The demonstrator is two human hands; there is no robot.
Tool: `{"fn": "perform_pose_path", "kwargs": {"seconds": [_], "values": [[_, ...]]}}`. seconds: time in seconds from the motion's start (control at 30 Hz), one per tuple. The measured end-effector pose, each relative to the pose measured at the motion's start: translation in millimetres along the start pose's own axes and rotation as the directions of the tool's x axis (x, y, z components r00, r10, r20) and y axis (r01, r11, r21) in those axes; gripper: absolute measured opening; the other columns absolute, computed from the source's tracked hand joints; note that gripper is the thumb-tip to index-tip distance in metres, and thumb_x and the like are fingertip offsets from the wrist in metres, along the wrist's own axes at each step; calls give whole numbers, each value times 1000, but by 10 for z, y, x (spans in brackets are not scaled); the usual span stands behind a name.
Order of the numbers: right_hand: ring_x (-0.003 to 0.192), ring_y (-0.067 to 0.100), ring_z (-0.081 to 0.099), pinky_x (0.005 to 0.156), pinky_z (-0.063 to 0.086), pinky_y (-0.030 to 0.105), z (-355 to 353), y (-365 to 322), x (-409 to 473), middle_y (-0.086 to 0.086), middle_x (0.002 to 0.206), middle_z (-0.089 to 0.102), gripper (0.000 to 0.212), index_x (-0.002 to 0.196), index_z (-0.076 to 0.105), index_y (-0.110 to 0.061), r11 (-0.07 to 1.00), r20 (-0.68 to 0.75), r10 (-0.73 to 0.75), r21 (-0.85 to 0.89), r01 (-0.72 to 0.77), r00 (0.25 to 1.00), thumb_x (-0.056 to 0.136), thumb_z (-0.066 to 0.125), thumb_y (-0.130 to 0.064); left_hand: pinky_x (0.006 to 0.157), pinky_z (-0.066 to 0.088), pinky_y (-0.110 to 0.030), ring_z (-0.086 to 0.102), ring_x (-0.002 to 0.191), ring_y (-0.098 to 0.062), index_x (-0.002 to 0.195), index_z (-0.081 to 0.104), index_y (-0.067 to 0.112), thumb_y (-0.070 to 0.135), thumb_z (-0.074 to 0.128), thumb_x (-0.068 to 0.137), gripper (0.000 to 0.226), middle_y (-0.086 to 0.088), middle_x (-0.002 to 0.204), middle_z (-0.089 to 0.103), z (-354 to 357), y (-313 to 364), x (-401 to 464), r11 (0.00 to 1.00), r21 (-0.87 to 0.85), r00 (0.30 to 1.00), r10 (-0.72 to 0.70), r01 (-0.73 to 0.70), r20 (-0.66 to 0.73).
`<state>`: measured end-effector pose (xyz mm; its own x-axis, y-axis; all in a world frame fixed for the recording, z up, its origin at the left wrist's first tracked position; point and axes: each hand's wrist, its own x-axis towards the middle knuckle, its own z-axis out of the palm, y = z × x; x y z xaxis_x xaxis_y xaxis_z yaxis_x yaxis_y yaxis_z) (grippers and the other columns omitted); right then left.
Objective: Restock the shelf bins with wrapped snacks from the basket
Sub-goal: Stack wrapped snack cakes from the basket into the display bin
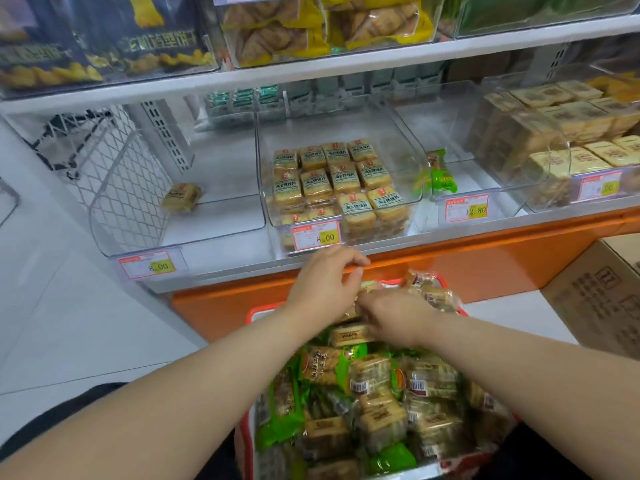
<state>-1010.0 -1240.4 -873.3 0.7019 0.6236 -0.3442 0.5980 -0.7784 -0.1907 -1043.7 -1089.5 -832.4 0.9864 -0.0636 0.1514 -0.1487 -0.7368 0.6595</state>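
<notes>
Both hands (325,282) (394,313) in red basket (254,311), grips curled on crinkly square snack packets (349,336).

Both hands are seen over the red basket (250,315) of wrapped snacks (375,393) at 6 o'clock. Left hand (323,284) fingers are curled; right hand (394,315) is laid on packets. Middle bin (341,188) at 12 o'clock is part-filled.

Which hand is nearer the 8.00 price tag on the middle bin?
Left. The left hand is just below the price tag, over the far end of the basket. The right hand is lower and further right, among the wrapped snacks.
</notes>
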Motion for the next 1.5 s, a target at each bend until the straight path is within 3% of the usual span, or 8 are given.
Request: {"fn": "perform_pose_path", "kwargs": {"seconds": [0.2,0.33,0.53,0.83,0.97,1.13,1.27,1.5], "values": [[108,23,54,88,50,35,427,-182,110,6,117,58,36,122,49,-16,982,4,-6,-187,7,1000,87,58,-11,89,45,-22,57,106,-9,115,64,24,6,51,92,32,9,118,63,23,-360,-263,941,47,911,-337,336,238],[78,13,60,62,50,21,167,-144,161,-2,95,62,21,108,51,-20,959,89,106,255,-126,990,90,61,-20,92,45,-25,54,111,-12,126,56,25,7,51,93,38,4,129,57,-162,-448,-255,929,87,890,-370,361,266],[72,17,66,63,51,26,-420,-77,60,11,88,72,15,102,55,-6,318,236,62,916,-243,970,89,62,-1,97,40,-27,46,121,-12,147,35,21,43,50,98,56,1,147,37,-469,-339,-189,953,109,896,-304,284,324],[63,16,59,81,54,35,-971,-292,70,1,60,58,18,80,51,-11,108,8,28,994,-11,1000,89,63,-2,115,25,-34,21,137,-15,155,14,24,53,68,82,95,6,148,26,-789,105,57,913,395,995,79,-100,68],[64,18,51,75,46,34,-1255,-320,235,2,68,56,15,82,61,-15,281,-303,129,924,258,944,96,59,-22,104,34,-34,34,133,-21,146,32,22,40,70,81,78,2,145,40,-1037,189,446,929,364,993,98,-66,-70],[119,23,53,97,36,36,-1283,-93,448,3,128,62,33,124,59,-22,953,-495,147,302,11,856,102,34,-25,99,33,-34,38,126,-28,142,37,23,39,73,79,75,-2,141,46,-1116,75,824,908,410,996,-84,85,-21],[124,21,48,110,20,46,-1153,26,511,3,131,59,41,121,59,-25,992,-256,119,61,-107,959,101,25,-33,110,29,-38,41,132,-26,146,34,30,45,72,80,78,2,150,41,-1062,4,990,830,556,989,-110,34,104],[114,22,52,109,23,48,-1111,121,526,2,115,65,42,105,61,-22,993,-294,115,63,-101,949,101,21,-34,102,45,-40,51,127,-27,147,34,23,37,75,82,77,-2,145,50,-948,-60,1166,787,614,941,-249,58,231]]}}
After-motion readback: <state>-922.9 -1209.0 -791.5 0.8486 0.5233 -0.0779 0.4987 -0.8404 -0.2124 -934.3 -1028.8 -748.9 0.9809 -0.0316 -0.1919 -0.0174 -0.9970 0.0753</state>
